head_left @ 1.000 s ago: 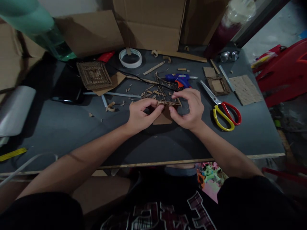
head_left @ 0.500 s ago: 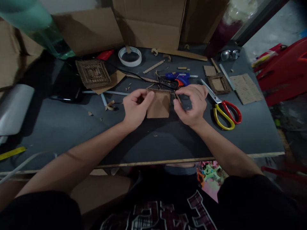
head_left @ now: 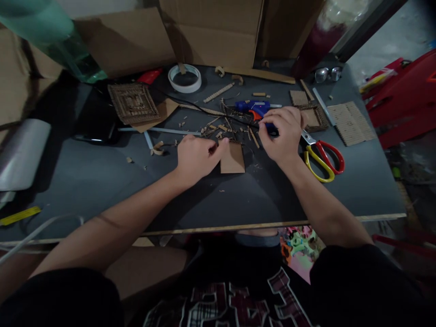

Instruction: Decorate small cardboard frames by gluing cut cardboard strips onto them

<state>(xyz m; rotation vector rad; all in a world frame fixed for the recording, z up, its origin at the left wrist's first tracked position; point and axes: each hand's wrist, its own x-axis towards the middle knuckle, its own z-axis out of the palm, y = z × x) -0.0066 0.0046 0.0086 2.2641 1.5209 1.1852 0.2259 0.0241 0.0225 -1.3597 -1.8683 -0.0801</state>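
Left fingers (head_left: 220, 151) apparently pinching cardboard square (head_left: 233, 160), upper-left corner

One head camera looks forward and down on both hands (head_left: 197, 156) (head_left: 282, 136) from nearby.

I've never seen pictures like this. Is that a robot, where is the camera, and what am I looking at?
No robot here: these are a person's bare left hand and right hand. The camera is worn on the person's head, looking forward and down. On the dark grey table lie metal scissors with red and yellow handles, a white ring-shaped roll of tape and small brown cardboard scraps. The left hand pinches a flat brown cardboard square near its upper left corner. The right hand is at the blue plastic glue gun; whether it grips it, I cannot tell.
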